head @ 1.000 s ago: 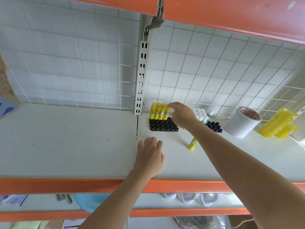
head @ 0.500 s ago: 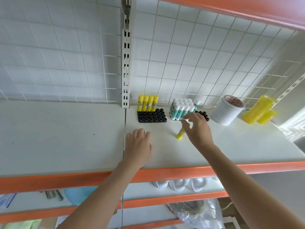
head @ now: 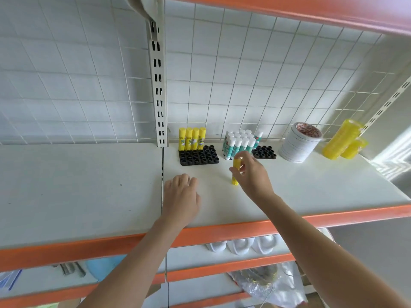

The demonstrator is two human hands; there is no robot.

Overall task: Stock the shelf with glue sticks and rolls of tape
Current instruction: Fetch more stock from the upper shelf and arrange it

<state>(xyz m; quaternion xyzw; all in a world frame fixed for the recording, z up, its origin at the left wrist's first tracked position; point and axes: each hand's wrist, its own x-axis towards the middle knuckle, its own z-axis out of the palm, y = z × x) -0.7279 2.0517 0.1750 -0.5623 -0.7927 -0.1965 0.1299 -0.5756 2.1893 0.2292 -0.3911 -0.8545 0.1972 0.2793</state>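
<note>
Partly hidden glue stick [head: 234, 174], right hand [head: 252, 174] pinching

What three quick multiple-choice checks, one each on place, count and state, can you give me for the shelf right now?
1. Where is the white tape stack?
A. right of both black trays
B. between the trays
C. on a lower shelf

2. How many yellow glue sticks stand in the left black tray?
A. two
B. four
C. six

3. What is the right hand doing?
A. lying flat
B. pinching a yellow glue stick
C. gripping tape

Answers: 1 A, it sits past the right tray; 2 B, four in the back row; 3 B, fingers curl around the stick.
</note>
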